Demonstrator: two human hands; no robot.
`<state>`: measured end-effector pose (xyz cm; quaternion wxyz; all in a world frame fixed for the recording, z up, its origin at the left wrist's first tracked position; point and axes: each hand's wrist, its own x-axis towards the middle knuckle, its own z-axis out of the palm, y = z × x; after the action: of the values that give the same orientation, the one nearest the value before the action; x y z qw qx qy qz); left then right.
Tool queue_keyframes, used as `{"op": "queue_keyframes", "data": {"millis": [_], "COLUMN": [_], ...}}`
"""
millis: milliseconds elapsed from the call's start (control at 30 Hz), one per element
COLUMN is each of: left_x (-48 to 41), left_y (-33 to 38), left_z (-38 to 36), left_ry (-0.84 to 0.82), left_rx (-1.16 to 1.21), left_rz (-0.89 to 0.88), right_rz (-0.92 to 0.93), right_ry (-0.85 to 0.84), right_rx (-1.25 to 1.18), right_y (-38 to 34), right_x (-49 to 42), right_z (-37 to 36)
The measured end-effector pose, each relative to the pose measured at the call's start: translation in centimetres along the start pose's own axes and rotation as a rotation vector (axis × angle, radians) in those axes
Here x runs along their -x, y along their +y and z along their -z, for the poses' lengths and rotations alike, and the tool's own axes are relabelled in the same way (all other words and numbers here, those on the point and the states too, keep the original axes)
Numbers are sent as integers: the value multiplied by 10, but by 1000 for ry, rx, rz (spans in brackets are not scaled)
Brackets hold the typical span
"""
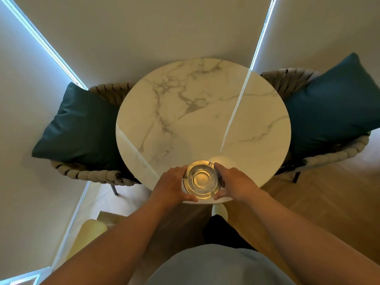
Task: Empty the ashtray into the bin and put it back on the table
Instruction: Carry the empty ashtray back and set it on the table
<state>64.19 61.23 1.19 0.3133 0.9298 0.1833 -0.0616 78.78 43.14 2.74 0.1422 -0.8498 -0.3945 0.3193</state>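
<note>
I have one clear glass ashtray (202,179) sitting at the six o'clock edge of the round marble table (205,112), cupped between my left hand (172,186) at nine o'clock and my right hand (233,183) at three, fingers closed against its rim. I judge it heavy, rigid, slick and breakable, best held by opposite sides of the thick rim. I count two rope chairs, two teal cushions; no bin in view
</note>
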Motion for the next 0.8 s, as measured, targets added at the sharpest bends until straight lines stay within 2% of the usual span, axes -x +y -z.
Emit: {"op": "queue_keyframes", "data": {"millis": [433, 800], "left_x": [-113, -181], "left_y": [7, -10], "left_z": [20, 35], "left_ry": [41, -10], "left_rx": [-1, -4], "left_rz": [122, 114], "right_rz": [28, -11], "right_ry": [-69, -67], "right_rx": [-12, 1], "right_y": [43, 56], "right_x": [-104, -165], "right_z": [71, 92]}}
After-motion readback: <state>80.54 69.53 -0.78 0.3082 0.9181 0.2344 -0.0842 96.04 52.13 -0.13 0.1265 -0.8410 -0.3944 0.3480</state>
